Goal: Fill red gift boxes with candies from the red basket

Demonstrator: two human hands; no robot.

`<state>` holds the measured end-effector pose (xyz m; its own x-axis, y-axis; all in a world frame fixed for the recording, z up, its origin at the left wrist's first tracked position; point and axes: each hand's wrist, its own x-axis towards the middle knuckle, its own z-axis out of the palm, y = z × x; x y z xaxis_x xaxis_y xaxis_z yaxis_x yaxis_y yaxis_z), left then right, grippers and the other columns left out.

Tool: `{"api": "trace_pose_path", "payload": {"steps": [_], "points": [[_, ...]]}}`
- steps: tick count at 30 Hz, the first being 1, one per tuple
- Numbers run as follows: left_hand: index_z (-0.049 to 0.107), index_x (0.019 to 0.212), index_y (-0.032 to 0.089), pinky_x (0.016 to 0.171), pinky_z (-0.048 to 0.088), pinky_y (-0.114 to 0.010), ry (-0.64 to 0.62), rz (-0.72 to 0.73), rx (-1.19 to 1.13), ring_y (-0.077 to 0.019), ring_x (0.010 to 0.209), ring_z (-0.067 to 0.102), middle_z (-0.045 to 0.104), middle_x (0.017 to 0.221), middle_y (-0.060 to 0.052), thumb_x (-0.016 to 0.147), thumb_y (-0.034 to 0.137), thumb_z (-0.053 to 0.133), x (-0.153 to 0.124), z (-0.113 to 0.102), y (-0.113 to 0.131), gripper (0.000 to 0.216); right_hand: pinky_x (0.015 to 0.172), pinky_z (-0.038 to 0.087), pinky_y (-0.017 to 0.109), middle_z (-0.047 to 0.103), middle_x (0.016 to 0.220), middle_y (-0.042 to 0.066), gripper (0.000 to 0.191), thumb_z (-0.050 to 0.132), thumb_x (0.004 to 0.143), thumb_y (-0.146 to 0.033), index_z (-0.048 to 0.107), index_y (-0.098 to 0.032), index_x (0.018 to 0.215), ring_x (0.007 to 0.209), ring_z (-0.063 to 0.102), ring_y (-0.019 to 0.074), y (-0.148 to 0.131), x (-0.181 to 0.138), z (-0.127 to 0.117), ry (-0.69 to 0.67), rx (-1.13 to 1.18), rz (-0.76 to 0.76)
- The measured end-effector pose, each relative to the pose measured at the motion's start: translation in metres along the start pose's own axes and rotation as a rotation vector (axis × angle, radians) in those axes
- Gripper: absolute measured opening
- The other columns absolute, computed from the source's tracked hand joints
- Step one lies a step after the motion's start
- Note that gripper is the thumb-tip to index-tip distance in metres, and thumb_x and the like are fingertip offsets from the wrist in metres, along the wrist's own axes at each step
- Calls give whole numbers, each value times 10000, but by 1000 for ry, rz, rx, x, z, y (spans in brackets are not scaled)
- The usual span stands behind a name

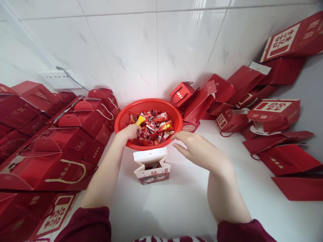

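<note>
My left hand (132,131) reaches over the near left rim of a red plastic basket (121,121), its fingers bent down among wrapped candies (152,126). A yellow-wrapped candy (140,120) shows right beside those fingers; whether they grip anything is hidden. At the basket's right rim, my right hand (191,146) hovers with thumb and fingers apart, holding nothing. Between my forearms, just in front of the basket, a small white and red gift box (154,174) stands upright with its top flaps open. Something dark red lies inside it.
Closed red gift boxes (75,141) with rope handles are stacked along the left. More red boxes (275,114), some tipped or partly folded, pile up on the right. Behind stands a tiled wall (131,50) with a socket panel (59,80) and a cable.
</note>
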<state>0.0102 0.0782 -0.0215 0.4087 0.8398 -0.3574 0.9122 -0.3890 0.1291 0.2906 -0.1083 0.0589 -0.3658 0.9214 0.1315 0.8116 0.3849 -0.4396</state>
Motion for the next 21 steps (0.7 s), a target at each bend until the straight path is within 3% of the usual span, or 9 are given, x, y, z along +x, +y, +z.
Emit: {"api": "trace_pose_path", "payload": {"steps": [9,14,21], "points": [[737,844,227,777,496,-270,-152,-34,92,-230,828,666,716,872,-60,556,226,774,-3,-2,3,290,855,509,379,703,1096,87,235,486,1015,-227,628,-209,1201,1012,671,270,-1,2,0,-10,-5,12],[735,799,221,729,486,-290,-214,36,89,-243,770,653,703,798,-58,551,182,729,-2,-2,3,251,865,507,373,706,1080,83,243,494,1010,-213,620,-216,1218,1018,670,266,0,7,2,-16,-4,-4],[752,881,230,703,449,-252,-211,155,-19,-196,744,628,728,834,-25,685,274,669,0,1,2,218,839,495,366,703,1081,85,223,487,1014,-216,629,-198,1185,1001,668,265,0,11,3,-47,-10,21]]}}
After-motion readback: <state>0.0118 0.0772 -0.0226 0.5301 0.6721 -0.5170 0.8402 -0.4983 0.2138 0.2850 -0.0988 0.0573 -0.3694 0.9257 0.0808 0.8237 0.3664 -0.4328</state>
